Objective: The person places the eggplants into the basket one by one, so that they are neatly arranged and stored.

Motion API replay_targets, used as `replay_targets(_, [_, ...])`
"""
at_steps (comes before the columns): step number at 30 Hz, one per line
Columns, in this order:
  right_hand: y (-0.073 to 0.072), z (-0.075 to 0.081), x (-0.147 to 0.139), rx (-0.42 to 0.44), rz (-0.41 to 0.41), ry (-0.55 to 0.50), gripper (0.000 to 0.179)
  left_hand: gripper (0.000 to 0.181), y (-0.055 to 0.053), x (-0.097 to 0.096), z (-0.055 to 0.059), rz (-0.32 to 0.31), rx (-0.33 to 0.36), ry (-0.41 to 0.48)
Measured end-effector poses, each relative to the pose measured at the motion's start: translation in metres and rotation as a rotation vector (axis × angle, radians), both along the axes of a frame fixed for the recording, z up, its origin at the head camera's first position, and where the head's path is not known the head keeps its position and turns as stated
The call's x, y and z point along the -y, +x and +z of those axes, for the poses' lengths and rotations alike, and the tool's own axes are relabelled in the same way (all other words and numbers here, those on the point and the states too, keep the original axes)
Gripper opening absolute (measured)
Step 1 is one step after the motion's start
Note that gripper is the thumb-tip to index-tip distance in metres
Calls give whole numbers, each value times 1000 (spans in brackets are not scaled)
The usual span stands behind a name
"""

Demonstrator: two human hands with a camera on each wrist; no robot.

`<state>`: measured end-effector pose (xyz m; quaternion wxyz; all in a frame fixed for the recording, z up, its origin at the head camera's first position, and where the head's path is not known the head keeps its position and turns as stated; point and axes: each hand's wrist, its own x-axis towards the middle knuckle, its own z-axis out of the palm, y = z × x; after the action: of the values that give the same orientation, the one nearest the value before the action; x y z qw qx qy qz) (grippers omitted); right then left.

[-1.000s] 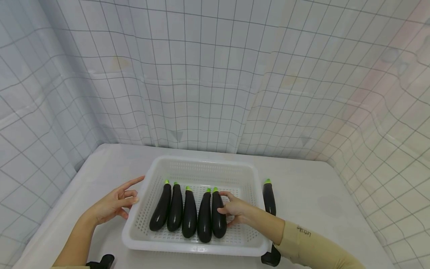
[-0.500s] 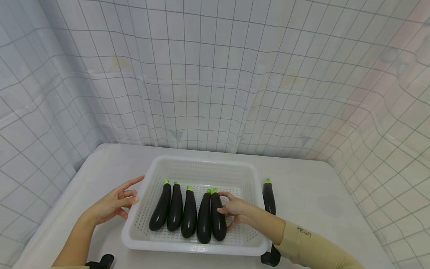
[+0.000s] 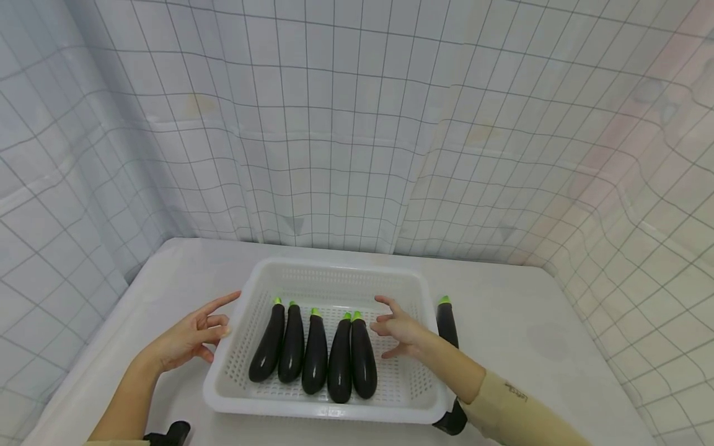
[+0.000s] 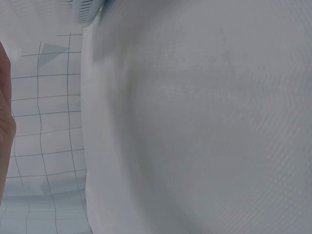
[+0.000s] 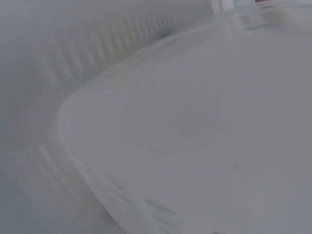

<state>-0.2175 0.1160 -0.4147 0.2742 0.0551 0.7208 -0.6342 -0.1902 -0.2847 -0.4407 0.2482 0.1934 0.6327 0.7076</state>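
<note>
Several dark, glossy eggplants with green tips lie side by side in a white perforated plastic basket (image 3: 323,412) in the head view. My right hand (image 3: 404,331) hovers inside the basket, just right of the rightmost eggplant (image 3: 364,362), its fingers spread and holding nothing. At the basket's left rim my left hand (image 3: 192,337) rests with fingertips and thumb against the outside, index finger extended. Only a sliver of the left hand (image 4: 5,112) shows in the left wrist view. The right wrist view is blurred and shows no hand.
Another eggplant (image 3: 446,322) lies on the white table (image 3: 513,328) outside the basket's right wall, partly covered by my right forearm. Grid-patterned white curtains (image 3: 346,155) enclose the table at the back and both sides.
My right hand has let go of the rightmost eggplant and moved slightly right, with its fingers spreading. The left hand has stayed at the rim.
</note>
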Motion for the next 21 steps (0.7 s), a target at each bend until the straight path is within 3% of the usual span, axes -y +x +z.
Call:
replay_targets(10, [-10,32,-32,-164,17,-120,61,64,0,0,-1,-11,-10,23])
replay_targets(14, [-11,37,-47,-228,23,-150,64,63,0,-1,1,-11,-13,26])
replay_targets(21, [-14,45,-74,-259,15,-181,69,64,-1,0,-1,-18,-10,32])
